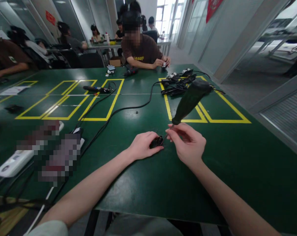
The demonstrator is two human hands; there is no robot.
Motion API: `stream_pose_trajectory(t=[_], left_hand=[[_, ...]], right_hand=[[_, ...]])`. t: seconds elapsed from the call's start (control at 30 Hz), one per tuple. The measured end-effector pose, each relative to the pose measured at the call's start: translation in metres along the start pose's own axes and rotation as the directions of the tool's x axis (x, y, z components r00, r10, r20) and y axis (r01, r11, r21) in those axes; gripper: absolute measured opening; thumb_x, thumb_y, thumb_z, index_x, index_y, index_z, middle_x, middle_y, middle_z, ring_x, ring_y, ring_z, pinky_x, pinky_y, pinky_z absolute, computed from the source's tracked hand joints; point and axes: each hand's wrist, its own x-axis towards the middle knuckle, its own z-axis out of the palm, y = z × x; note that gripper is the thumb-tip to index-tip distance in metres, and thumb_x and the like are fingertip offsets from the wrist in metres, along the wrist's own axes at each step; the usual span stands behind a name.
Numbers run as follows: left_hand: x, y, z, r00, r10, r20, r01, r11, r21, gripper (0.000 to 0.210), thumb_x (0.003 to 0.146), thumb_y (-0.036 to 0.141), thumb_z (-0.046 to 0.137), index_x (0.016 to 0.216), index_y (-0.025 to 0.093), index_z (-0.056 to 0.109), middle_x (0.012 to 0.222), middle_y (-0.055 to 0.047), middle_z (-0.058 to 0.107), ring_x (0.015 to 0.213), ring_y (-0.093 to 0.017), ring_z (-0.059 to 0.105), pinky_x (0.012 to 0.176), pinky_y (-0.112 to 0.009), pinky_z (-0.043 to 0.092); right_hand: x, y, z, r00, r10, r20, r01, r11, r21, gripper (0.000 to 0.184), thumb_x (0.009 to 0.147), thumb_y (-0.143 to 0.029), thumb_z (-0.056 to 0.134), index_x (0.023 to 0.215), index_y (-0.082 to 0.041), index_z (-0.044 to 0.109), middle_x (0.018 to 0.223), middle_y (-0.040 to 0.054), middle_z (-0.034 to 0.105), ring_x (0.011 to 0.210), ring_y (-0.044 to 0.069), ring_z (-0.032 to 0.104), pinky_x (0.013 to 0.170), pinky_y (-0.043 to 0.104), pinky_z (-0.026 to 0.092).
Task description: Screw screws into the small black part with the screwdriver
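My left hand [145, 146] rests on the green table, its thumb and fingers closed around a small black part [158, 141]. A round, open-ended piece shows at that part's upper side; my fingers hide the rest. In my right hand [189, 141] is a screwdriver [191, 100], pinched at its thin shaft just below the dark handle. The handle leans up and to the right. The shaft slants down to the left, with its tip at or close to the black part; whether it touches cannot be made out.
Beyond my hands lies a pile of black cables [180, 83] on yellow-taped rectangles. A black tool with a cord [96, 89] lies left of it. A white power strip [14, 162] and cables are at the near left. A person [143, 49] sits opposite, holding a small object.
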Motion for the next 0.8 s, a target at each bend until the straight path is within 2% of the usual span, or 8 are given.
stream_pose_trajectory(t=[0.17, 0.33, 0.43, 0.6, 0.73, 0.8], left_hand=[[0.0006, -0.0009, 0.0002, 1.0, 0.022, -0.009, -0.021, 1.0, 0.021, 0.029, 0.095, 0.046, 0.069, 0.097, 0.019, 0.061, 0.081, -0.001, 0.065, 0.073, -0.018, 0.063, 0.07, -0.029, 0.049], [0.0001, -0.0026, 0.0025, 0.999, 0.034, -0.026, -0.033, 0.999, 0.031, 0.027, 0.098, 0.045, 0.066, 0.099, 0.019, 0.062, 0.083, -0.002, 0.065, 0.075, -0.019, 0.064, 0.071, -0.029, 0.051], [-0.0001, -0.0032, 0.0025, 0.998, 0.047, -0.036, -0.047, 0.999, 0.008, 0.025, 0.098, 0.043, 0.067, 0.1, 0.018, 0.062, 0.082, -0.002, 0.064, 0.074, -0.019, 0.064, 0.071, -0.029, 0.051], [-0.0006, -0.0048, 0.0018, 0.997, 0.066, -0.03, -0.067, 0.997, -0.032, 0.023, 0.099, 0.041, 0.066, 0.1, 0.018, 0.063, 0.082, -0.001, 0.064, 0.073, -0.017, 0.063, 0.072, -0.029, 0.051], [-0.0004, -0.0058, 0.0027, 0.996, 0.074, -0.045, -0.075, 0.997, -0.029, 0.023, 0.099, 0.041, 0.065, 0.101, 0.018, 0.064, 0.081, -0.001, 0.063, 0.072, -0.017, 0.062, 0.071, -0.028, 0.05], [-0.0001, -0.0057, 0.0028, 0.996, 0.074, -0.046, -0.076, 0.997, -0.022, 0.023, 0.099, 0.041, 0.065, 0.102, 0.018, 0.064, 0.08, -0.001, 0.063, 0.072, -0.018, 0.062, 0.07, -0.028, 0.05]], right_hand=[[-0.0014, 0.003, 0.0005, 0.999, -0.019, 0.049, 0.018, 1.0, 0.008, 0.009, 0.09, -0.012, 0.07, 0.092, -0.02, 0.075, 0.082, 0.0029, 0.077, 0.053, 0.011, 0.066, 0.054, 0.027, 0.059], [-0.0006, 0.0019, 0.0013, 0.995, -0.063, 0.074, 0.061, 0.998, 0.018, 0.011, 0.084, -0.01, 0.077, 0.085, -0.021, 0.076, 0.079, 0.0016, 0.078, 0.058, 0.013, 0.069, 0.058, 0.027, 0.061], [0.0011, 0.0001, 0.0011, 0.998, -0.027, 0.061, 0.027, 1.0, 0.011, 0.011, 0.083, -0.01, 0.079, 0.086, -0.02, 0.078, 0.078, 0.0016, 0.08, 0.054, 0.012, 0.067, 0.055, 0.026, 0.059], [0.0026, -0.0007, 0.0009, 0.991, 0.077, 0.112, -0.086, 0.993, 0.082, 0.015, 0.09, -0.014, 0.069, 0.099, -0.019, 0.08, 0.086, 0.0046, 0.083, 0.047, 0.009, 0.062, 0.049, 0.025, 0.056], [0.0037, 0.0005, 0.001, 0.991, 0.105, 0.085, -0.113, 0.989, 0.099, 0.004, 0.082, -0.016, 0.077, 0.081, -0.02, 0.078, 0.078, 0.002, 0.077, 0.048, 0.01, 0.062, 0.046, 0.024, 0.054], [0.0045, 0.0005, 0.0008, 0.994, 0.098, 0.057, -0.103, 0.991, 0.086, 0.007, 0.08, -0.016, 0.079, 0.075, -0.02, 0.077, 0.079, 0.0015, 0.074, 0.047, 0.009, 0.06, 0.044, 0.024, 0.052]])
